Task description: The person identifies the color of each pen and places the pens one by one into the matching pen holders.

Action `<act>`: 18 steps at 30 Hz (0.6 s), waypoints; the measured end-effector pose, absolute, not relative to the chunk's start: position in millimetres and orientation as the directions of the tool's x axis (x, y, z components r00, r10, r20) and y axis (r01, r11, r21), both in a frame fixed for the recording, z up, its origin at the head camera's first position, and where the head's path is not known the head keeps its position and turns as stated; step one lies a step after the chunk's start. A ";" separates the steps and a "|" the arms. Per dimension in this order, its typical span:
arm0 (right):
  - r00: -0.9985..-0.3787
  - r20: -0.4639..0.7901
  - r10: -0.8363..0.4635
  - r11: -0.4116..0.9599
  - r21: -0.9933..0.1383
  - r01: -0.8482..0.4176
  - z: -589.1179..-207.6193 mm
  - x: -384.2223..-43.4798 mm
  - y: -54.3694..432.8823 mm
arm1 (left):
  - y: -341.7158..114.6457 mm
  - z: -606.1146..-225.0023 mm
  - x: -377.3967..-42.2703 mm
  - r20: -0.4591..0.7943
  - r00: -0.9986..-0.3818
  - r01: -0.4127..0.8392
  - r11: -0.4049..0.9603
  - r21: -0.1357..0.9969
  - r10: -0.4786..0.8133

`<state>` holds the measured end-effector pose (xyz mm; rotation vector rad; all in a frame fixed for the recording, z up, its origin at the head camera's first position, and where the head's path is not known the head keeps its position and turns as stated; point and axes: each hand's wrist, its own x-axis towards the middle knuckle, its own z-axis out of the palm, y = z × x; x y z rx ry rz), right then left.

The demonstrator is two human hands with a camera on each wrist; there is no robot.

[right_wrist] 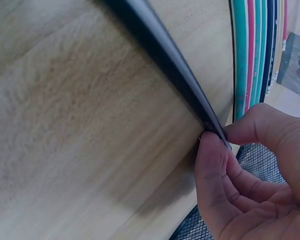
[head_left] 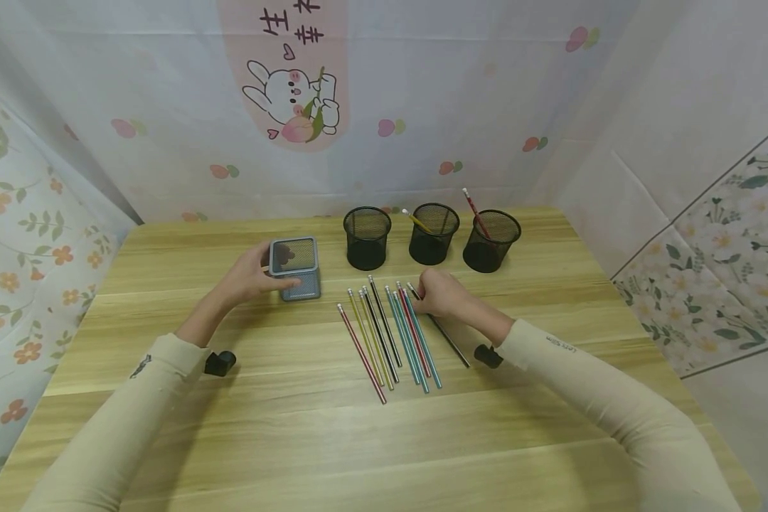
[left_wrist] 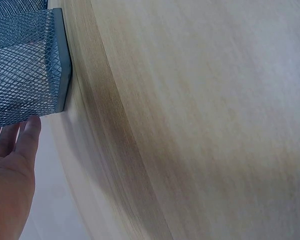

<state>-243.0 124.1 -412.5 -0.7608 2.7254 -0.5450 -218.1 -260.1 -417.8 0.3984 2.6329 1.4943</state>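
My left hand point(head_left: 248, 276) holds a grey square mesh pen holder point(head_left: 306, 287) at the left of the table, thumb across its front and the other fingers on its far side. In the left wrist view the mesh wall of the holder point(left_wrist: 24, 65) stands above the fingers. My right hand point(head_left: 444, 294) pinches a black pencil point(head_left: 451, 340) near its eraser end between thumb and fingertips. The right wrist view shows this pencil point(right_wrist: 165, 60) slanting away from the fingers. Just left of that hand lies a row of teal pencils point(head_left: 404, 338) with a red pencil point(head_left: 420, 345) among them.
Farther left lie black, yellow and red pencils point(head_left: 360, 352). Behind stand three round black mesh cups: a left cup point(head_left: 367, 252), a middle cup point(head_left: 429, 247) with a yellow pencil point(head_left: 420, 224), and a right cup point(head_left: 483, 256) with a red pencil point(head_left: 473, 208). A curtain point(head_left: 422, 85) hangs behind the table.
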 end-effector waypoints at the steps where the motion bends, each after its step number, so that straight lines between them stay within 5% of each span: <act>1: -0.830 -0.149 -0.537 0.795 -0.418 -0.440 -412.6 -242.9 124.5 | -258.4 -414.6 -216.5 0.046 -0.962 0.176 0.487 0.855 0.268; 18: -0.824 -0.147 -0.547 0.787 -0.425 -0.446 -415.6 -239.9 128.3 | -259.4 -418.6 -217.0 0.053 -0.962 0.181 0.485 0.856 0.266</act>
